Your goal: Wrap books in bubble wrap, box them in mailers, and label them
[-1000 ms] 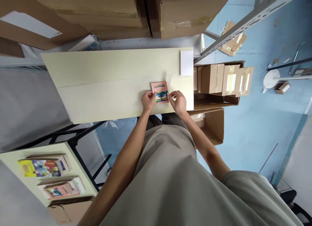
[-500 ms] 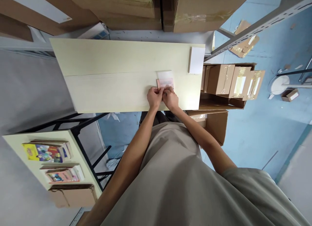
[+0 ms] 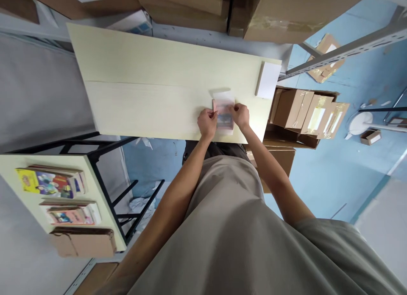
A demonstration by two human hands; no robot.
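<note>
Since half a second ago, when the hands were meeting at the thumbs, the left hand [image 3: 207,123] and the right hand [image 3: 240,116] have been drawing apart, so they are now resting at opposite sides of the pink booklet [image 3: 224,124]. Between them, the translucent sheet [image 3: 225,98] is now covering most of the cover, where before it was showing mainly over the upper part.

Through the head view, the only one I am working from, I am seeing the booklet lying flat on the pale table [image 3: 143,112], close to its near edge and toward the near right corner. Its pink border and picture are showing hazily through the sheet, whose whiter end is sticking out toward the far edge. On the left, thumb and forefinger are pinching the booklet's side; whether the sheet is caught there too, I cannot tell. On the right, thumb and forefinger are pressing together on the sheet's side; I cannot tell whether they are gripping the booklet with it.

At the table's far right corner, a white stack [image 3: 269,80] is lying. Beyond the far edge, large cartons [image 3: 295,15] are standing on a shelf [image 3: 190,34]. Past the right edge, small brown boxes [image 3: 294,108] are sitting in an open carton. Down to my left, a side table [image 3: 106,216] is carrying books [image 3: 47,182].
</note>
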